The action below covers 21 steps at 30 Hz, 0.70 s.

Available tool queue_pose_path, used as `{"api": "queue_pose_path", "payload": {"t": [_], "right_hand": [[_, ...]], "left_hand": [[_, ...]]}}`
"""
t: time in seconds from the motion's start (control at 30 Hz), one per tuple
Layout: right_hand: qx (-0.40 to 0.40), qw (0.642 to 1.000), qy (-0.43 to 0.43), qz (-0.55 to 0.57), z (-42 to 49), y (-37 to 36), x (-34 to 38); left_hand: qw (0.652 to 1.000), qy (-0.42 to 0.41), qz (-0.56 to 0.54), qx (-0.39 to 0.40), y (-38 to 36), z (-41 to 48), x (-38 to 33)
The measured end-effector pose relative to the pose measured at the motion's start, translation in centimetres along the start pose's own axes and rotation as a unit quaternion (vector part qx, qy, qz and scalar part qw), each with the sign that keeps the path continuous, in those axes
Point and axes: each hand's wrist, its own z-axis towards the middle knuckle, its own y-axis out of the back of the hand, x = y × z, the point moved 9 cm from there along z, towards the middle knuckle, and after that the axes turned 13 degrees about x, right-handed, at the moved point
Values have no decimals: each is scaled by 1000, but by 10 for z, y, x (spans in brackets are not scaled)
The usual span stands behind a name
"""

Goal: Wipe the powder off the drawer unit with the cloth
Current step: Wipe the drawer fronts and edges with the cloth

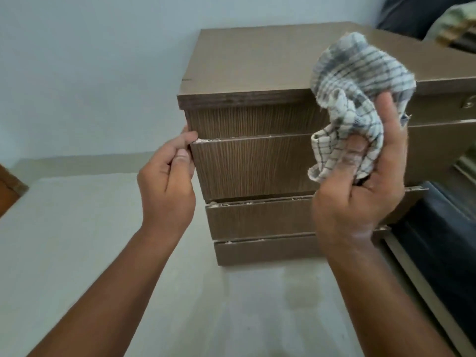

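A brown wood-grain drawer unit point(247, 73) stands in front of me, with several drawer fronts stacked below its flat top. White powder point(203, 141) lies along the top edges of the drawer fronts. My left hand point(168, 181) grips the left edge of the second drawer front point(252, 166), fingers curled around it. My right hand point(360, 186) is raised in front of the unit's right side and holds a bunched white cloth with dark checks point(360, 99). The cloth hangs just off the unit's top front edge and hides the drawers' right ends.
A pale wall point(90, 60) is behind and to the left of the unit. Light floor point(231, 305) spreads below it. Dark furniture point(448, 228) adjoins the unit on the right, with fabric point(453, 24) at the top right corner.
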Motion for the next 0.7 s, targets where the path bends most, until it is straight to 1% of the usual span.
{"api": "queue_pose_path", "payload": {"t": [0.1, 0.17, 0.27, 0.37, 0.47, 0.53, 0.63, 0.7], "right_hand": [[6, 1000, 4, -10, -6, -9, 0], [24, 999, -24, -13, -5, -14, 0], [47, 997, -57, -27, 0, -16, 3], [53, 997, -39, -41, 7, -14, 7], [46, 998, -9, -46, 8, -15, 11], [50, 998, 6, -40, 5, -18, 17], [73, 997, 10, -19, 3, -30, 29], [115, 993, 8, -17, 2, -47, 37]], "left_hand": [[1000, -21, -6, 4, 0, 1, -3], [1000, -11, -10, -2, 1, 3, -2], [1000, 7, 16, -18, 3, 5, -2], [999, 12, 21, -33, 3, 2, -4], [999, -4, 12, -38, 4, -5, -8], [999, -9, -19, -43, 5, -14, -13], [996, 32, -79, -39, 3, -26, -5], [997, 33, -72, -19, 1, -30, 2]]}}
